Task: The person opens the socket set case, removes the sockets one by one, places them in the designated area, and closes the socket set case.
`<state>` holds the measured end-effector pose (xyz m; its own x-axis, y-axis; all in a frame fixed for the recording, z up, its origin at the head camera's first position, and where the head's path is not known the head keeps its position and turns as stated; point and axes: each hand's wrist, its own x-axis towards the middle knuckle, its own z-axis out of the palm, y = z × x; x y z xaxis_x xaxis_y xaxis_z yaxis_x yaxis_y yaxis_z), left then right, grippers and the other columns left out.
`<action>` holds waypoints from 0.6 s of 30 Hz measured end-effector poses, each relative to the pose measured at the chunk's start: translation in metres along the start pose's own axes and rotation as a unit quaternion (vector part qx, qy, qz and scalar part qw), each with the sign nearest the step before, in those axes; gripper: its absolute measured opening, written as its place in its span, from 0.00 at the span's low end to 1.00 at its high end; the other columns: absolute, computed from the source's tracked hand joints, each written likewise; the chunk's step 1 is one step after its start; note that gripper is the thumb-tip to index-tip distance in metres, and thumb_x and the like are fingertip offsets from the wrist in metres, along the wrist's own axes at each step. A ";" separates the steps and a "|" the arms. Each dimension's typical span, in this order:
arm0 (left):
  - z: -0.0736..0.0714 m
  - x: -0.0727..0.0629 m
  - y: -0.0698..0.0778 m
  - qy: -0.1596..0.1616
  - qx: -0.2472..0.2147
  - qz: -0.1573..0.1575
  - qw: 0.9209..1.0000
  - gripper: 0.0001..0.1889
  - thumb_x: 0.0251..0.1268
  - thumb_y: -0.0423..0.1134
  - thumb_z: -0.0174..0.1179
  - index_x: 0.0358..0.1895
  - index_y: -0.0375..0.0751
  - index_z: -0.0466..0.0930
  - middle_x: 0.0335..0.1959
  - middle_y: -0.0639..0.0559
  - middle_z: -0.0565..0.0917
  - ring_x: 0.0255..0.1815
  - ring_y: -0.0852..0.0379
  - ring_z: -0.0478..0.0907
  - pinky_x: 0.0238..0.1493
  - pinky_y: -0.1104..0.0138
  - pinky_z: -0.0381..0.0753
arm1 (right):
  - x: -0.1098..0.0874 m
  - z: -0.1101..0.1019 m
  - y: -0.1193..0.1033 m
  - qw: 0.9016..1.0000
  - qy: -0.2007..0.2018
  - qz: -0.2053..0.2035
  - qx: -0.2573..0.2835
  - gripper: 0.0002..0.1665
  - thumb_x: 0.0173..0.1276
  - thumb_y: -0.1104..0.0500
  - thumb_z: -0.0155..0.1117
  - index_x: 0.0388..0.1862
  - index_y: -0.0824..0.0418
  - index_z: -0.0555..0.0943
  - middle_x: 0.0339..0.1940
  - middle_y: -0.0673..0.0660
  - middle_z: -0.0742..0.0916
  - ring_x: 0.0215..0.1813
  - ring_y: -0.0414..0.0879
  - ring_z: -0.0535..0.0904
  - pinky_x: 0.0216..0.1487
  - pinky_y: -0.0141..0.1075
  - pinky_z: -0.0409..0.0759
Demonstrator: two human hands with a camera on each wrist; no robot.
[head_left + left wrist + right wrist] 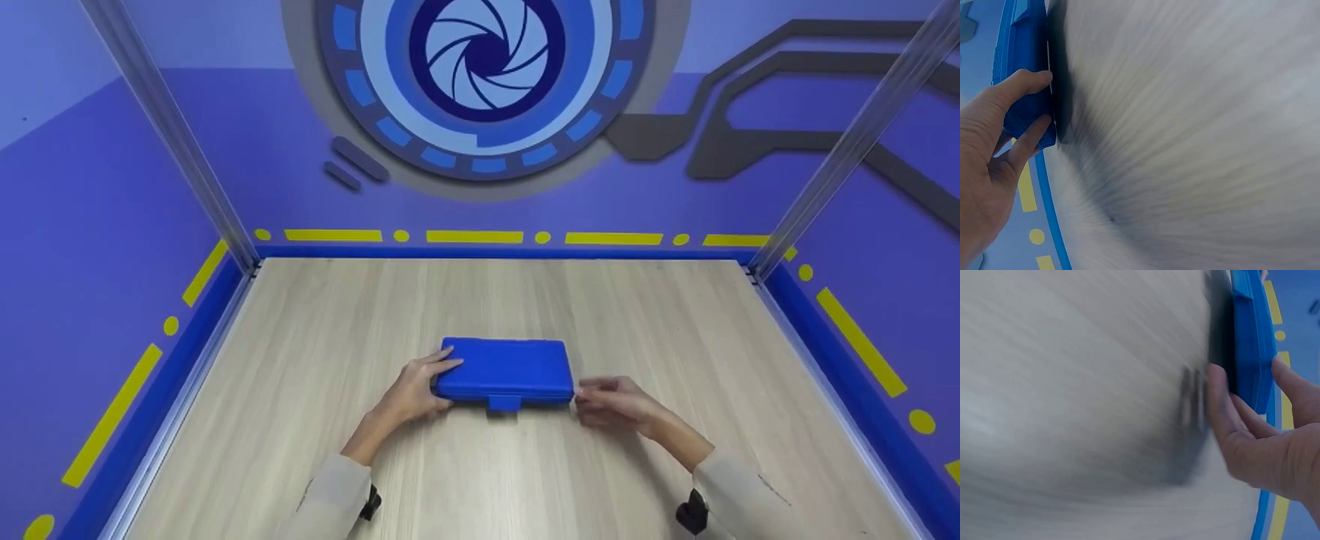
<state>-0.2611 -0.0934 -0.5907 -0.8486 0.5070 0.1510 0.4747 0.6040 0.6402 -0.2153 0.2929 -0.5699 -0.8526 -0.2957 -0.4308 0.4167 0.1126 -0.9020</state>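
A closed blue plastic case (504,367) with a front latch (504,403) is at the middle of the wooden table. Its left end is gripped by my left hand (412,386), fingers over the lid and thumb at the front corner. In the left wrist view, the thumb and a finger press on the end of the case (1030,34). At the opposite end is my right hand (619,405), blurred. The right wrist view has its thumb tip right at the edge of the case (1253,343), while the extended fingers stand apart from the underside.
Light wood tabletop (480,480) surrounds the case. A blue back wall (480,214) with yellow marks and a painted round emblem bounds the far edge. Side walls rise left and right, with metal posts (176,142) at the corners.
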 end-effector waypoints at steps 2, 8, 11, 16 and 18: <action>0.001 -0.001 0.000 0.005 0.000 0.000 1.000 0.37 0.52 0.28 0.77 0.69 0.41 0.77 0.77 0.38 0.69 0.76 0.32 0.66 0.69 0.47 0.76 | 0.006 -0.001 0.001 0.999 0.006 -0.044 0.003 0.43 0.74 0.59 0.65 0.78 0.77 0.56 0.70 0.75 0.75 0.59 0.48 0.85 0.67 0.50 0.81; 0.002 -0.004 0.002 0.018 -0.042 -0.023 0.999 0.41 0.50 0.24 0.76 0.72 0.38 0.73 0.79 0.34 0.65 0.78 0.30 0.62 0.73 0.46 0.70 | 0.017 0.010 0.006 0.993 0.012 -0.112 -0.037 0.45 0.71 0.62 0.68 0.78 0.76 0.58 0.75 0.78 0.69 0.67 0.54 0.81 0.63 0.35 0.82; 0.003 -0.006 0.004 0.031 -0.078 -0.046 0.995 0.46 0.48 0.24 0.77 0.75 0.34 0.67 0.79 0.30 0.62 0.79 0.29 0.59 0.77 0.44 0.65 | 0.018 0.013 0.009 0.991 0.021 -0.121 -0.048 0.45 0.68 0.64 0.71 0.77 0.76 0.60 0.74 0.79 0.70 0.70 0.62 0.78 0.58 0.29 0.83; 0.007 -0.011 0.006 0.036 -0.097 -0.059 0.993 0.48 0.46 0.25 0.78 0.74 0.26 0.64 0.76 0.23 0.62 0.77 0.27 0.61 0.77 0.43 0.63 | 0.016 0.011 0.014 0.991 0.017 -0.127 -0.047 0.46 0.66 0.67 0.72 0.77 0.76 0.60 0.75 0.79 0.69 0.71 0.68 0.75 0.57 0.30 0.84; 0.009 -0.014 0.005 0.038 -0.095 -0.057 0.993 0.46 0.46 0.26 0.79 0.73 0.24 0.66 0.75 0.22 0.63 0.76 0.27 0.63 0.76 0.43 0.64 | 0.017 0.009 0.017 0.991 0.014 -0.126 -0.050 0.46 0.65 0.67 0.72 0.77 0.76 0.60 0.75 0.79 0.69 0.72 0.67 0.75 0.57 0.30 0.84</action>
<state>-0.2453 -0.0922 -0.5961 -0.9127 0.3902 0.1213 0.3286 0.5245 0.7855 -0.2197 0.2815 -0.5920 -0.9342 -0.3008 -0.1916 0.1578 0.1330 -0.9785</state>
